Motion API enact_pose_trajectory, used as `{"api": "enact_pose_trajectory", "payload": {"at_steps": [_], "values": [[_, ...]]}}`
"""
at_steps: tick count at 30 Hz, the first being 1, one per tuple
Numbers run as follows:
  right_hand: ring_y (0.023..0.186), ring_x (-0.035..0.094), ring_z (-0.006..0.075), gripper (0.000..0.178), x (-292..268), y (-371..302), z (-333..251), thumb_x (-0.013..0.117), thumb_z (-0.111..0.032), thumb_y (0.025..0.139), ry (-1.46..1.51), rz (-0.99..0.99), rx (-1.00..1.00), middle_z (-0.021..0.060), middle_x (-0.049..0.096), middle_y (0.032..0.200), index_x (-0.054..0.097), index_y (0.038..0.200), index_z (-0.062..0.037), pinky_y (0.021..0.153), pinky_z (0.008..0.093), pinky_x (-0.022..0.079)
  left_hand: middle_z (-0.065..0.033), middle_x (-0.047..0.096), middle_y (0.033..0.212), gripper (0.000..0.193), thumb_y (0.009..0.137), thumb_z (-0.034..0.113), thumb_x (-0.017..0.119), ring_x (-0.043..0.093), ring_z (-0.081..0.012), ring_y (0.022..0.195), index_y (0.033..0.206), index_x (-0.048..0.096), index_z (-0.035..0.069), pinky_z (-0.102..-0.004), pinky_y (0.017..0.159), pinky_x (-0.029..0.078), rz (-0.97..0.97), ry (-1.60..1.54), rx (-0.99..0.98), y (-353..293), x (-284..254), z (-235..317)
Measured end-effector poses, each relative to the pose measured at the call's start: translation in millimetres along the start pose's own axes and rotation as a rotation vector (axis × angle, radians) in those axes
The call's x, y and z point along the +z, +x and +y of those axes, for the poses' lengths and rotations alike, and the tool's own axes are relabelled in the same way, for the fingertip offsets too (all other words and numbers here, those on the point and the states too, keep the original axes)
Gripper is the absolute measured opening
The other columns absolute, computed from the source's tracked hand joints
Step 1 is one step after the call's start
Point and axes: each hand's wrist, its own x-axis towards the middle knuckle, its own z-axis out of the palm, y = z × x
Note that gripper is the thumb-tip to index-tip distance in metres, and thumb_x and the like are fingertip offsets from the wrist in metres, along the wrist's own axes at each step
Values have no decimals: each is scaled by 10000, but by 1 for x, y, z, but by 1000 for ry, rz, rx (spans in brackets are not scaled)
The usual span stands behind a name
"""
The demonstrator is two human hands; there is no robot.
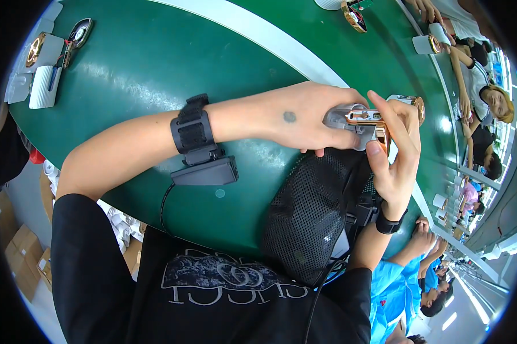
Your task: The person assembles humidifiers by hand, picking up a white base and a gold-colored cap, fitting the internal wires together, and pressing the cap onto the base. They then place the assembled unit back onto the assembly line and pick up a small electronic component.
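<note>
Gold-trimmed device (361,116) is held near a mesh bag (310,212) hiding tabletop (241,63).

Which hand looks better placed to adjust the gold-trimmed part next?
Right, probably: the right grip is at the gold-trimmed part, while the left grip is busy holding the translucent casing.

Table, green (126,57), crossed by a curved white strip (270,37). At its far left corner: one white ribbed cylinder (43,89), upper end near a white housing with a gold ring (38,50); just beside, a grey oval part (82,31). Top edge: one gold-rimmed piece (354,18). Black mesh bag (307,212), straps attached, over the near edge. Cardboard boxes (22,246), on the floor, left. Co-worker in blue shirt (397,292), lower right. Ceiling lights (470,295), lit.
</note>
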Motion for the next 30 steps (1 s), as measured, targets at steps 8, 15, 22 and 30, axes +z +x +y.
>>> {"api": "enact_pose_trajectory", "payload": {"at_steps": [8,15,22,30], "values": [[764,499,182,570,0,-3,6,753,-317,807,-103,-36,-42,111,501,1101,693,1332,-102,721,311,456,-137,710,929,638,857,312,798,702,-174,655,1343,540,-12,-296,585,590,-53,8,-10,0,-5,-3],[917,545,256,628,6,-1,12,769,-420,791,-190,90,-190,128,521,1073,684,1308,-74,787,354,469,-126,715,947,597,872,298,782,704,-169,683,1355,572,19,-290,595,586,-166,29,-101,2,-13,7],[1066,564,316,668,9,-5,9,603,-570,922,-224,133,-174,182,582,1151,647,1275,-3,963,415,435,-86,714,836,547,918,277,754,677,-144,644,1388,563,71,-275,594,551,-186,84,-108,4,-13,11],[961,570,289,630,16,-3,12,756,-496,787,-206,217,-219,147,562,1031,697,1217,-39,825,385,475,-105,709,875,554,887,337,758,698,-167,680,1334,615,43,-291,613,581,-177,92,-121,3,-11,9]]}}
